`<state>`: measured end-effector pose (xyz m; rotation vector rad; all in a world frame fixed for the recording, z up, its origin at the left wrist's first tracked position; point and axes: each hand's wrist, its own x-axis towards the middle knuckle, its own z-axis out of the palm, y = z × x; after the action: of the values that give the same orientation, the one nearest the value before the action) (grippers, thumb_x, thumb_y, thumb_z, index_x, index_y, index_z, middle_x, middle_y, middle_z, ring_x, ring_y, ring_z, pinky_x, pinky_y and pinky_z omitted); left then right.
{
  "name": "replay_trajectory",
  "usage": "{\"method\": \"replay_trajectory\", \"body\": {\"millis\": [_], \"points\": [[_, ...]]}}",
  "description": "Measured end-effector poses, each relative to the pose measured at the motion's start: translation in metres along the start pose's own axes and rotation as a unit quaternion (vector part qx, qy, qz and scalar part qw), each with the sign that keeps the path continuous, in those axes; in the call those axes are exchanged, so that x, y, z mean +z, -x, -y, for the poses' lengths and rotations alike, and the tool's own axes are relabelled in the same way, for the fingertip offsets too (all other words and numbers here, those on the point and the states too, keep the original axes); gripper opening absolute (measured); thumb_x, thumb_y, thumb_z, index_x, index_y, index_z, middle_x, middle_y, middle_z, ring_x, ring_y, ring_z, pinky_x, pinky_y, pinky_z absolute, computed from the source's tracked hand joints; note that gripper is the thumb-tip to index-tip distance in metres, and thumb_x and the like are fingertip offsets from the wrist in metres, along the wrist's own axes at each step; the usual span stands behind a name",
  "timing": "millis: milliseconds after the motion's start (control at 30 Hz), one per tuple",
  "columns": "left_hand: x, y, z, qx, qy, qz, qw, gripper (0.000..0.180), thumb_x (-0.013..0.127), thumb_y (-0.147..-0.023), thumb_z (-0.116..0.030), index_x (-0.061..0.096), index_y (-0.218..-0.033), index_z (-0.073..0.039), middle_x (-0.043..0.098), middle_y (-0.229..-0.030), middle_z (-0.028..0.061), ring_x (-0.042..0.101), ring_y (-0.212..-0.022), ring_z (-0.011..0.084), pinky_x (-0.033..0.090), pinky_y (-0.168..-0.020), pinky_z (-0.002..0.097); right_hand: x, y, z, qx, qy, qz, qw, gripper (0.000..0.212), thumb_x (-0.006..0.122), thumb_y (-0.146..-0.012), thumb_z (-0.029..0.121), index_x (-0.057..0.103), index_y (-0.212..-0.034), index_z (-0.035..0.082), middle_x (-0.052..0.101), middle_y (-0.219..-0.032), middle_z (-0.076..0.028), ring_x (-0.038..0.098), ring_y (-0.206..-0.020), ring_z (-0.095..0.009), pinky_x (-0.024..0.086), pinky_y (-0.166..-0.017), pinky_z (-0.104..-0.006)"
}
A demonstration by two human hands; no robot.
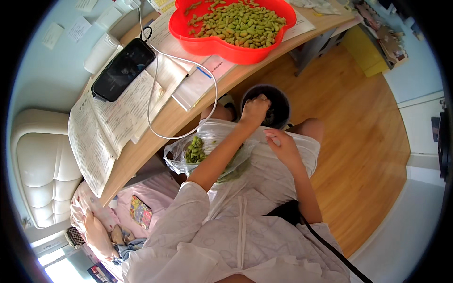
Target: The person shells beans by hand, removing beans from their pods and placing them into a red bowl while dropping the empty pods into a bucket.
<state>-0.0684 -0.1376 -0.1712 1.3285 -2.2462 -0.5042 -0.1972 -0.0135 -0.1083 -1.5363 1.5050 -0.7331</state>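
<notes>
My left hand [255, 111] reaches forward over a dark round bin [281, 100] on the floor between my knees. Its fingers are curled closed, and whatever they hold, if anything, is hidden. Over my lap, just behind the bin, is my right hand [284, 147], its fingers loosely bent and apart, with nothing visible in them. A clear plastic bag [173, 162] rests on my lap under my left forearm, with green bean pods [194, 152] inside. On the desk stands a red scalloped basin [198, 46] full of shelled green beans [240, 23].
The wooden desk [123, 175] runs diagonally ahead, with printed papers [94, 137], a black phone [123, 69] and a white cable [216, 89] looping past its edge. A bed with a patterned phone [141, 212] lies at left. A yellow box [362, 53] stands at far right.
</notes>
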Motion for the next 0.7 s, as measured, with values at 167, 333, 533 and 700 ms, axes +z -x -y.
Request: {"method": "replay_trajectory", "body": {"millis": [167,333,533,700], "points": [[-0.055,0.026,-0.015,0.000,0.039,0.024,0.999,0.013,0.065,-0.080,-0.021,0.066,-0.083,-0.009,0.064,-0.080,0.0097,0.064,-0.081,0.0313,0.051,-0.069,0.0415,0.002,0.002,-0.013,-0.023,-0.043,-0.010,0.999,0.022,0.060,-0.088,0.014,0.063,-0.107,0.004,0.067,-0.100,-0.014,0.066,-0.089,-0.025,0.051,-0.075,-0.0322],[-0.102,0.096,0.018,-0.051,0.048,0.220,0.973,0.017,0.066,-0.078,-0.023,0.068,-0.089,-0.011,0.064,-0.085,0.0108,0.062,-0.084,0.0293,0.049,-0.071,0.0404,0.004,-0.001,-0.001,-0.034,-0.068,-0.002,0.997,0.019,0.059,-0.087,0.009,0.063,-0.105,0.003,0.068,-0.097,-0.014,0.067,-0.090,-0.023,0.052,-0.078,-0.0313],[-0.084,0.123,0.034,0.054,-0.130,0.169,0.976,0.010,0.066,-0.073,-0.017,0.068,-0.079,-0.010,0.060,-0.087,0.0070,0.061,-0.086,0.0246,0.051,-0.071,0.0382,0.012,-0.002,0.004,-0.042,-0.083,0.020,0.995,0.020,0.059,-0.087,0.007,0.063,-0.106,0.002,0.068,-0.097,-0.012,0.067,-0.090,-0.022,0.052,-0.079,-0.0310],[-0.074,0.124,0.033,0.090,-0.210,0.161,0.960,0.009,0.065,-0.074,-0.017,0.067,-0.080,-0.010,0.060,-0.089,0.0059,0.061,-0.087,0.0246,0.052,-0.070,0.0364,0.009,0.001,0.014,-0.043,-0.128,0.022,0.991,0.020,0.058,-0.087,0.004,0.064,-0.106,0.002,0.068,-0.097,-0.011,0.066,-0.089,-0.019,0.051,-0.080,-0.0296]]}}
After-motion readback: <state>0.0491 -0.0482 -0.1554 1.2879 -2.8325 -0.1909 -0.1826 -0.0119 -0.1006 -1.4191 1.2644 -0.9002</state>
